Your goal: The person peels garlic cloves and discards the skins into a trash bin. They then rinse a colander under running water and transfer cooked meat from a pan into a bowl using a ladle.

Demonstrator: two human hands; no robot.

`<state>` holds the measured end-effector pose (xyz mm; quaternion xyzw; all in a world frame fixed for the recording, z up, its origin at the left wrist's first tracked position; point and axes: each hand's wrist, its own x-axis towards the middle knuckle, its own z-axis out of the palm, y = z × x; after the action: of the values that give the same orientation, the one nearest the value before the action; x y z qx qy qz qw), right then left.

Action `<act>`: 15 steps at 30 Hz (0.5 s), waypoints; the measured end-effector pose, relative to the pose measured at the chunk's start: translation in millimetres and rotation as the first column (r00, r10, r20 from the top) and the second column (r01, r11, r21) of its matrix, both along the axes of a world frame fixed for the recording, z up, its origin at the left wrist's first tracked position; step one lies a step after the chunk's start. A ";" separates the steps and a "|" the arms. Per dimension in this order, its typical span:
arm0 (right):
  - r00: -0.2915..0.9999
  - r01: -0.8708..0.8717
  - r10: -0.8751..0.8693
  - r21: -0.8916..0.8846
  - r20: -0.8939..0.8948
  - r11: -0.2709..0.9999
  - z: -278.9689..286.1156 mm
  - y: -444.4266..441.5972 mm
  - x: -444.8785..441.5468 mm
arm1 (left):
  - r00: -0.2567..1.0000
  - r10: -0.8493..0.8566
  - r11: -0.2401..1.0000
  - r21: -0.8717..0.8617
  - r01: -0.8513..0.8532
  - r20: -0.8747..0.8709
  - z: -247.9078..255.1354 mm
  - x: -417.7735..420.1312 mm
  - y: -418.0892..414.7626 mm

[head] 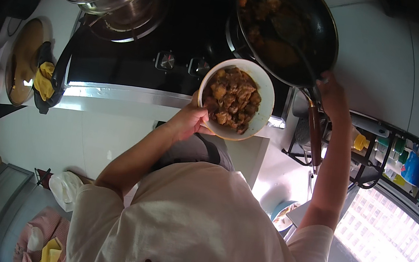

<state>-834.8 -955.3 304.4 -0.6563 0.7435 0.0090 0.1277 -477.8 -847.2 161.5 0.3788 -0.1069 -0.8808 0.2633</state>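
My left hand (191, 120) grips the side of a white bowl (265, 98) that holds chunks of braised food (234, 98) in brown sauce. The bowl is at the stove's front edge. Just beyond it, at the upper right, a dark wok (325, 38) sits over the right burner with sauce and some food pieces inside. My right hand (331, 94) is closed on the handle of a dark cooking spatula or ladle (304, 60), whose head lies in the wok. The wok's brown handle (314, 133) points towards me, below my right hand.
A lidded steel pot (109, 2) with food stands on the left burner of the black gas stove (122, 66). Left of the stove are a glass lid (22, 64) and a yellow cloth (44, 81). A black wire rack (382, 155) with bottles runs along the right side.
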 end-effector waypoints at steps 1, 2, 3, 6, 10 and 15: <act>1.000 0.011 -0.011 0.036 0.019 0.999 6.3 -1.1 10.6 | 1.000 0.007 1.000 0.009 -0.007 0.004 2.0 0.5 -1.1; 1.000 0.022 -0.024 0.081 0.016 0.996 18.2 -3.2 21.9 | 0.999 0.032 0.999 -0.006 -0.032 0.029 6.4 1.9 -1.8; 0.999 0.034 -0.036 0.130 0.010 0.991 36.8 -5.0 36.1 | 0.999 0.040 0.999 0.005 -0.040 0.022 5.9 2.8 -1.5; 0.984 -0.154 0.166 0.148 -0.066 0.977 67.4 -11.2 20.4 | 0.999 0.043 0.999 0.010 -0.043 -0.001 4.5 0.7 -1.0; 0.925 -0.173 0.234 0.214 -0.299 0.961 130.0 -19.5 17.0 | 0.999 0.043 0.999 0.002 -0.043 0.009 8.5 0.0 0.1; 0.872 -0.114 0.312 0.465 -0.377 0.878 161.8 -32.5 20.5 | 0.999 0.031 0.999 0.014 -0.031 0.007 7.8 -0.5 -0.6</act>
<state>-814.2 -987.7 466.1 -0.6724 0.6534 0.3345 0.0953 -478.3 -847.8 169.3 0.3853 -0.0959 -0.8760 0.2738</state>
